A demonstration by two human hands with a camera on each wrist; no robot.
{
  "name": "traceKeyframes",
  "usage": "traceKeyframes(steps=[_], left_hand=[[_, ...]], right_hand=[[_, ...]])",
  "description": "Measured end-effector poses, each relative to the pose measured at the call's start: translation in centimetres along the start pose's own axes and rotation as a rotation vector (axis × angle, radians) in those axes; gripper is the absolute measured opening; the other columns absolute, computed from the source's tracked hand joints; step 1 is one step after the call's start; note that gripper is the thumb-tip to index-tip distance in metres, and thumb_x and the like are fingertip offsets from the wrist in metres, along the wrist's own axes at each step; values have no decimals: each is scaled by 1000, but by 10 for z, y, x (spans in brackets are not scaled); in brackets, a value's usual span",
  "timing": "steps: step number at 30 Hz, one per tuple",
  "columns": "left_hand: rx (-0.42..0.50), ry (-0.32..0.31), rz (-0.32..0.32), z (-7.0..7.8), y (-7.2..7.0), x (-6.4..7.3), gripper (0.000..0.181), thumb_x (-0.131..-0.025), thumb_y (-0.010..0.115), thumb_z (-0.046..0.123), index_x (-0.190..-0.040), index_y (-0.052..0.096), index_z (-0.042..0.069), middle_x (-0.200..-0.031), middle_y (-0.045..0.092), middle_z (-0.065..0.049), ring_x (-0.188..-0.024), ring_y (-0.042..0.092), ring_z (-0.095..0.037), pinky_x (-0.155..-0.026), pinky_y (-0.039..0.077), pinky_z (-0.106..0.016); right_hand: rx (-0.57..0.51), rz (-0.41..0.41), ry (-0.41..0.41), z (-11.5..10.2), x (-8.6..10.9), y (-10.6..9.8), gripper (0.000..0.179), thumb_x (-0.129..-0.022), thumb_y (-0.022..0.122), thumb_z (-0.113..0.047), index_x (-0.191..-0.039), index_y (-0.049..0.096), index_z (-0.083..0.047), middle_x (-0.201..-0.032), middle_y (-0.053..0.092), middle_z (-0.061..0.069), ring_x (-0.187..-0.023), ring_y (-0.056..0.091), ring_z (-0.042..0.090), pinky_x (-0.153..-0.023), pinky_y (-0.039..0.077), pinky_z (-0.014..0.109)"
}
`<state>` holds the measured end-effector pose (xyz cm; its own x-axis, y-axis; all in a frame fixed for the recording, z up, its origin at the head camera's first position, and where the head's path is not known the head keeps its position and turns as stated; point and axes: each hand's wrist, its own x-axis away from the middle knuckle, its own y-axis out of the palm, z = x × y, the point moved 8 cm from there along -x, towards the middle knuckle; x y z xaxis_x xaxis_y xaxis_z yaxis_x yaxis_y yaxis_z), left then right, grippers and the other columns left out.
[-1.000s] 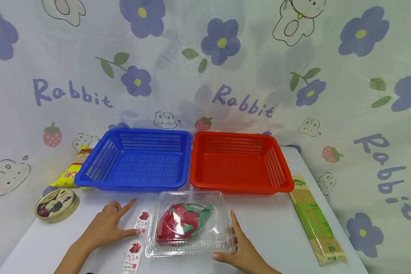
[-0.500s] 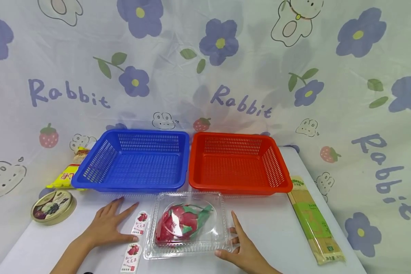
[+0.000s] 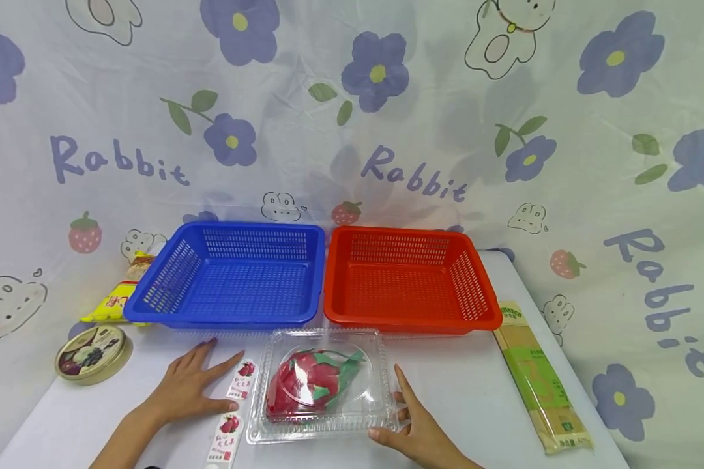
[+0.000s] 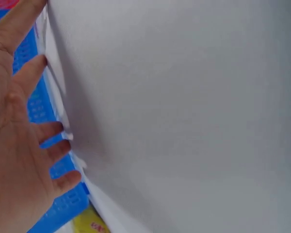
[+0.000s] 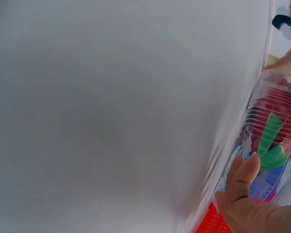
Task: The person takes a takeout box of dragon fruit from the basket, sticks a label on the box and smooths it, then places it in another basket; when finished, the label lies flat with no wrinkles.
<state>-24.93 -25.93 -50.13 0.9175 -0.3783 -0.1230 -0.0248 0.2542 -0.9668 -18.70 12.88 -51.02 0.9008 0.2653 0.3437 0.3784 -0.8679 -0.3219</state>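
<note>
A clear plastic clamshell box [image 3: 358,397] stands closed on the white table, with a red dragon fruit [image 3: 305,381] with green scales inside. At its right side is my right hand [image 3: 413,423], index finger extended forward, thumb at the front right corner. The right wrist view shows the fingertips beside the ribbed wall. My left hand [image 3: 182,387] rests palm down on the table with fingers spread, left of the box. Between that hand and the box lie two white labels, an upper label [image 3: 240,380] and a lower label [image 3: 225,441], printed with red fruit; the left thumb tip reaches between them.
Behind the box stand a blue basket [image 3: 252,286] and a red basket [image 3: 407,286], side by side. A round tin [image 3: 92,355] and a yellow snack bag [image 3: 114,299] are at the left. A long green and tan noodle packet [image 3: 540,384] lies at the right edge. A printed curtain [image 3: 305,130] hangs behind.
My left hand, with some fingers curled earlier, has spread its fingers flat on the table. The right hand and box stay nearly in place; the head view shifted slightly.
</note>
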Motion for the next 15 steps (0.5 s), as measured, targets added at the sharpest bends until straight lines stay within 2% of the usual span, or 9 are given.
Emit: traceKeyframes(steps=[10,12,15], left_hand=[[70,58,56,14,1,4,59,-79,77,51,-135,61,39,-143,47,-29,-129,42,-49,-96,33,-64],[61,87,88,19,0,5,56,-79,78,46,-133,63,39,-136,54,-21,-122,48,-42,-93,37,-61],[51,147,160,30,-3,5,55,-76,82,35,-129,67,36,-112,60,1,-101,52,-16,-83,42,-43]], right_hand=[[9,0,-15,1,2,0,109,-84,76,-46,-161,3,-23,-140,44,24,-100,50,22,-74,47,32],[11,-2,-12,2,2,0,109,-84,75,-47,-161,3,-22,-140,45,24,-101,50,22,-75,48,32],[6,-2,-6,3,3,0,109,-84,75,-47,-161,3,-21,-140,45,24,-101,51,22,-76,48,32]])
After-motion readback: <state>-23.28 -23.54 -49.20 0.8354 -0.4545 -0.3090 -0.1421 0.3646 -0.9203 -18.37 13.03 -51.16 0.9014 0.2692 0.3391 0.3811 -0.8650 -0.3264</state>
